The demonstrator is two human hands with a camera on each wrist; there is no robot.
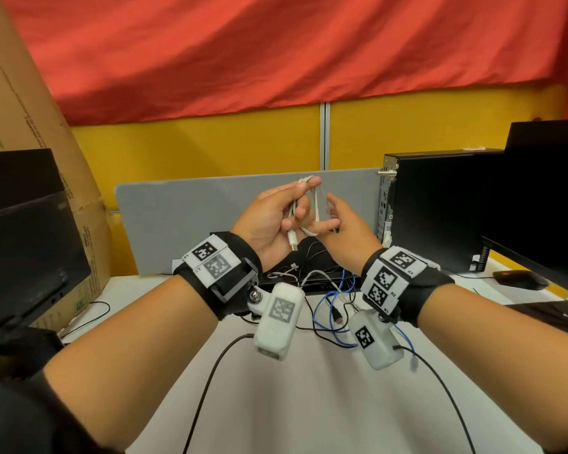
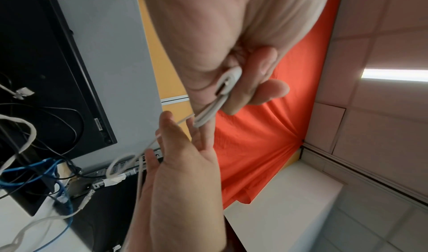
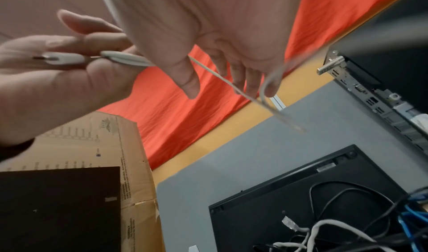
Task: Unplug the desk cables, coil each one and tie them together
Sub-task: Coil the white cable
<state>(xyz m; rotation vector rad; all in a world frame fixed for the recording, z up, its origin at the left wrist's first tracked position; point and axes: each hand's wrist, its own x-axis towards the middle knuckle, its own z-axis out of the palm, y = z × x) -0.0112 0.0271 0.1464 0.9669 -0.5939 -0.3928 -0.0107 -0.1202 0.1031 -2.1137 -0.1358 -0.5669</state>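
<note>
A thin white USB cable (image 1: 317, 204) is gathered in loops above the desk, in front of the grey panel. My left hand (image 1: 299, 199) grips it: the loops hang over the index finger, and the white plug (image 1: 292, 239) lies across the palm and points down. In the left wrist view its fingers (image 2: 254, 83) curl round the plug (image 2: 229, 80). My right hand (image 1: 333, 213) is just right of the loops with its fingers nearly straight. A strand (image 3: 222, 78) runs between its thumb and fingers, and its thumb touches the lowest loop.
Under the hands a tangle of blue (image 1: 338, 309), black and white (image 1: 312, 276) cables lies beside a flat black device (image 3: 301, 192). A black PC tower (image 1: 433, 208) and mouse (image 1: 518, 278) are on the right. A monitor (image 1: 23, 240) and cardboard box (image 1: 30, 109) are on the left.
</note>
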